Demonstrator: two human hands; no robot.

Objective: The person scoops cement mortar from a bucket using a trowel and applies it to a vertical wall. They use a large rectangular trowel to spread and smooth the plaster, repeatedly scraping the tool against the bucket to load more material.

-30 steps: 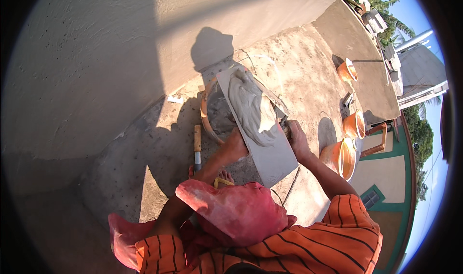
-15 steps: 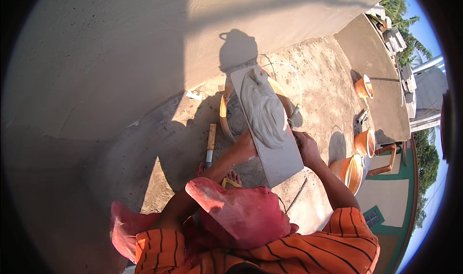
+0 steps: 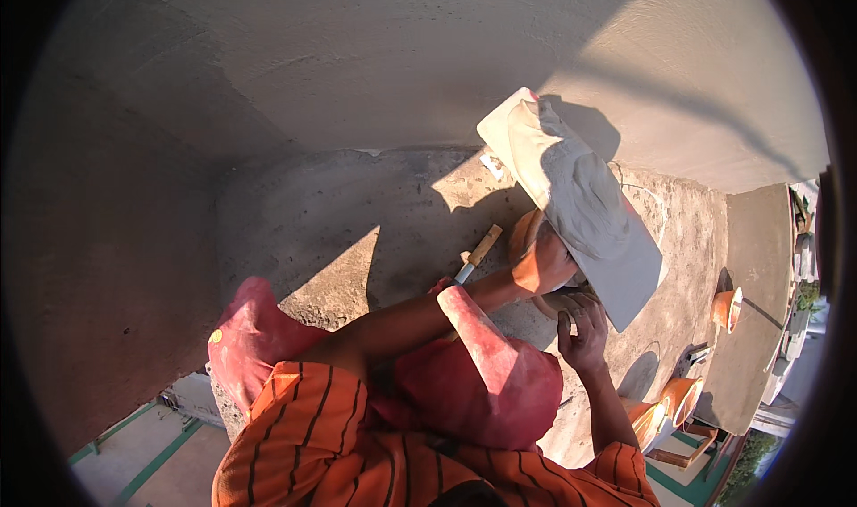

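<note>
A long flat plastering board (image 3: 636,279) slants up to the right of my body, with a thick heap of wet grey mortar (image 3: 580,190) along it. My left hand (image 3: 543,261) grips the board from its left side; the fingers go out of sight beneath it. Beside the board's near end is my right hand (image 3: 585,328), its fingers curled. Whatever those fingers hold, if anything, is hidden. Part of an orange bucket (image 3: 525,232) shows behind my left hand, under the board.
A wooden-handled tool (image 3: 483,246) lies near my left forearm. The plastered wall (image 3: 375,70) rises close ahead, and another stands at left. Orange buckets (image 3: 682,400) stand at the right, with one more (image 3: 727,310) farther off. My red-trousered knees (image 3: 486,386) are bent below.
My view has swung left. The board with its mortar has tipped more toward the wall, in my left hand. My right hand has come down along the board's near end.
</note>
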